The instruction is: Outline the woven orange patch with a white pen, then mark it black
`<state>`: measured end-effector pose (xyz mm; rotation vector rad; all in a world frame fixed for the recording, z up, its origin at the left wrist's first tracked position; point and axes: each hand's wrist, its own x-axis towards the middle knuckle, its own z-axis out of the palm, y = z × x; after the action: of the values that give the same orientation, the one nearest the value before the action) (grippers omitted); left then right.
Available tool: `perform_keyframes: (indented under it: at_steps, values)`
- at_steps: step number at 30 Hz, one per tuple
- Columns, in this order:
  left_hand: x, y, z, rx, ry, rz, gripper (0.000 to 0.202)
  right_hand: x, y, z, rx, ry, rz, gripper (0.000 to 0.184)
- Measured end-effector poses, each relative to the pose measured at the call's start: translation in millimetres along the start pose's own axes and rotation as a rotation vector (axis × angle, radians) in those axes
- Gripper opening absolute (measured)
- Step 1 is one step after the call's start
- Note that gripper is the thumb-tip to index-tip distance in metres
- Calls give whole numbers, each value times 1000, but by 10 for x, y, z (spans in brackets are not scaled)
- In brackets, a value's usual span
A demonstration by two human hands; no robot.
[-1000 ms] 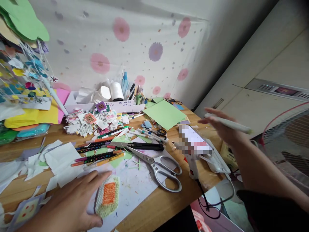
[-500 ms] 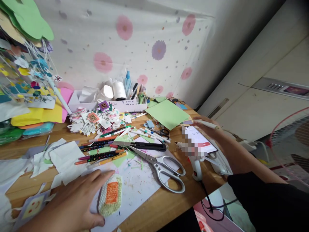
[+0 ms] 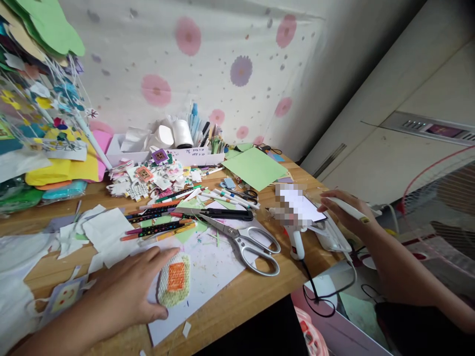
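Observation:
My left hand (image 3: 128,289) lies flat on the white paper sheet (image 3: 208,272), fingers apart, thumb and forefinger on either side of a small woven patch (image 3: 173,279), cream with an orange square. My right hand (image 3: 345,212) is closed round a white glue stick (image 3: 347,208) at the table's right edge, beside a phone (image 3: 302,207) with a lit screen. A white glue gun (image 3: 295,240) lies just below the phone, its black cord hanging off the table.
Large silver scissors (image 3: 241,242) and a black-handled pair (image 3: 222,214) lie mid-table among coloured pens (image 3: 159,230). Paper scraps (image 3: 148,180), a white supply tray (image 3: 185,158) and green paper (image 3: 254,168) sit behind. Coloured paper stacks (image 3: 55,170) are left. A fan (image 3: 441,198) stands right.
My right hand has dropped from above the table down to its right edge beside the phone, still holding the glue stick. My left hand has stayed by the woven patch.

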<state>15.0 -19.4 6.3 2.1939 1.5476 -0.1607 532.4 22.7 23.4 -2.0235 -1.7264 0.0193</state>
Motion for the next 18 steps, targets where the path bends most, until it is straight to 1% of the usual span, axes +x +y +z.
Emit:
perform_keyframes:
  at_steps: [5,8,13,15,16,18]
  values:
    - [5,-29,29,-12,21,9,92,-20,20,-30,-38,-12,6,30]
    - [11,-35,29,-23,34,30,92,-30,-26,-36,-33,-18,4,28]
    - [-5,12,-27,-13,39,55,87,-76,-127,-43,30,-31,-21,21]
    - [-15,31,-48,-21,36,56,87,-108,-197,-79,67,26,0,20]
    - [-19,36,-55,-26,37,56,87,-131,-256,-113,77,82,21,21]
    - [-21,37,-57,-33,40,60,87,-202,-447,-209,117,272,58,28]
